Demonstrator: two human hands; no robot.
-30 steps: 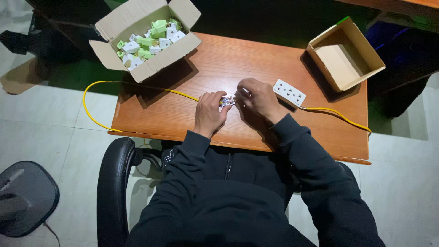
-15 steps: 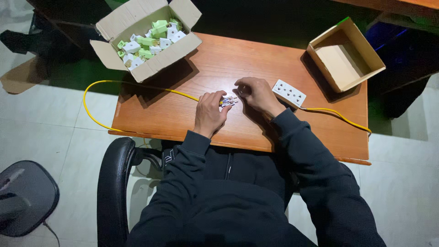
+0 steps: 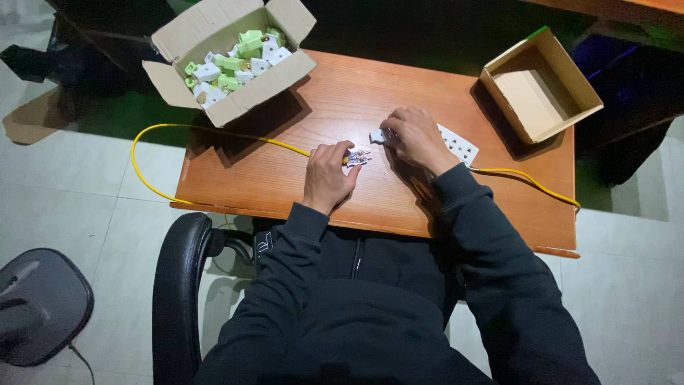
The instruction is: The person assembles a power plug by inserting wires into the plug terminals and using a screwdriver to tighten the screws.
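Note:
My left hand [image 3: 326, 175] rests on the wooden table [image 3: 342, 107] and pinches the end of a yellow cable [image 3: 214, 132], where a small open plug body [image 3: 358, 158] with bare metal contacts shows. A little to the right, my right hand [image 3: 415, 137] holds a small white plug cover [image 3: 376, 135] just above the tabletop. The two hands are a short gap apart. Under my right wrist lies a white multi-socket strip [image 3: 459, 144], with a second yellow cable [image 3: 524, 179] running off to the right.
An open cardboard box [image 3: 274, 77] with several white and green plug parts stands at the table's back left. Another open cardboard box [image 3: 541, 84], holding nothing visible, sits at the back right. A black office chair [image 3: 174, 285] is under me; a second chair [image 3: 39, 306] stands at lower left.
My hands were together over the plug. Now my right hand has drawn away to the right and back with the white cover, while the left stays on the cable end.

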